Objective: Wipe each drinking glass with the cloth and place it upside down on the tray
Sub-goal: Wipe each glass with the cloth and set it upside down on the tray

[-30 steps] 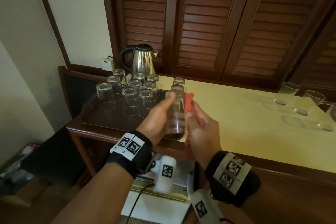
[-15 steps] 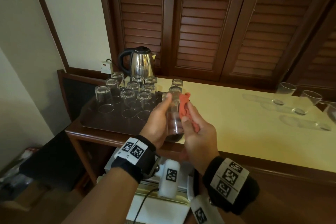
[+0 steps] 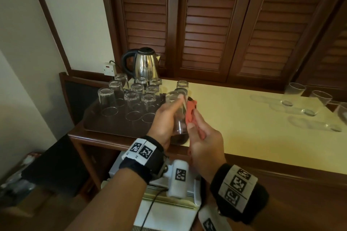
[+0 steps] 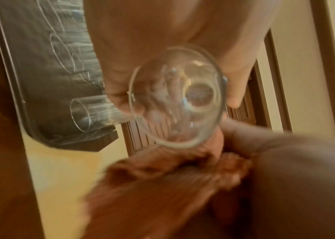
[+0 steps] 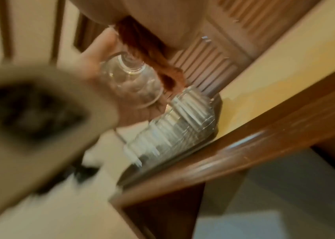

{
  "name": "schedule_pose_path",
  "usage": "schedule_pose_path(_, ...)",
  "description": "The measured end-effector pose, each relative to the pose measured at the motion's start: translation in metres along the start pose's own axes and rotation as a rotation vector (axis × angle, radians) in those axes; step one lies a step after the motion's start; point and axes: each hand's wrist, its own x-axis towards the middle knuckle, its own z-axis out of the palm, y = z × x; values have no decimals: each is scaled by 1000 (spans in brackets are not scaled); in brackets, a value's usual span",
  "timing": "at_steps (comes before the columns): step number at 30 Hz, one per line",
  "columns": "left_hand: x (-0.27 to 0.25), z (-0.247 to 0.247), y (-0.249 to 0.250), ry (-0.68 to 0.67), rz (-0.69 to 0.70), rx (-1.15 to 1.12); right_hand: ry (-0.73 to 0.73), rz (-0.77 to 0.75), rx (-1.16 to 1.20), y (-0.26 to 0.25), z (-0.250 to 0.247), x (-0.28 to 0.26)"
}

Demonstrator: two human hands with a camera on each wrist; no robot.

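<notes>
The left hand (image 3: 165,120) is wrapped around a clear tumbler-shaped drinking glass (image 3: 178,118), holding it in the air over the near edge of the counter, base away from the person and open mouth toward them, just right of the tray. The right hand (image 3: 204,142) pinches a small orange-red cloth (image 3: 190,113) between thumb and fingers and lays it against the right side of the held glass, so this one looks to be mid-wipe and not yet set down.

On the dark rectangular tray (image 3: 105,127) about nine clear glasses (image 3: 132,103) already stand upside down in rows, with two more at its right end (image 3: 182,85); whether those two stand on the tray or on the cream counter (image 3: 234,133) I cannot tell, since the hands hide their bases. At the far right of the counter at least three glasses (image 3: 294,93) wait unwiped, the outermost cut off by the frame edge, so I judge the job well past halfway.

Both wrist views are smeared by motion; the cloth's contact with the glass is unclear there. A steel electric kettle (image 3: 144,64) stands behind the tray
</notes>
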Motion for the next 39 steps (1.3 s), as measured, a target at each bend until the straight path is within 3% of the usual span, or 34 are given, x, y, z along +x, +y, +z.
schedule_pose_path(4, -3, -2, -6, -131, -101, 95, 76, 60, 141, 0, -12, 22)
schedule_pose_path(7, -1, -2, -3, -10, -19, 2, 15, 29, 32, -5, 1, 4)
schedule_pose_path(10, -1, -2, -1, -107, -113, 63, 80, 47, 103, -2, -5, 15)
schedule_pose_path(12, -2, 0, -6, -141, -103, 99, 161, 95, 121, -5, -12, 26)
schedule_pose_path(14, -1, 0, -6, -59, -24, 42, 103, 55, 53, -5, -6, 18)
schedule_pose_path(16, -1, -1, -2, -58, -40, -13, 42, 49, 71, -2, 0, 5)
schedule_pose_path(19, -1, -2, -5, -161, -127, 67, 177, 118, 134, 3, -9, 22)
schedule_pose_path(22, 0, 1, -6, -97, -24, 19, 117, 64, 91, 2, -7, 18)
schedule_pose_path(24, 1, 0, -2, -92, -50, 10, 47, 27, 74, 1, -2, 5)
schedule_pose_path(27, 0, -2, -4, -176, -114, 80, 169, 68, 95, 2, -11, 22)
schedule_pose_path(30, 1, 1, -3, -85, -11, 59, 102, 32, 76, 3, -5, 16)
schedule_pose_path(32, 3, 1, -2, -91, -53, 79, 49, 17, 76, 5, -1, 3)
schedule_pose_path(34, 3, 1, -2, -159, -114, 142, 125, 86, 127, 6, -7, 13)
schedule_pose_path(36, 4, 4, -8, -146, -75, 135, 202, 120, 131, 6, -11, 22)
schedule_pose_path(39, 6, 6, -8, -36, -12, 44, 119, 37, 48, 9, -1, 11)
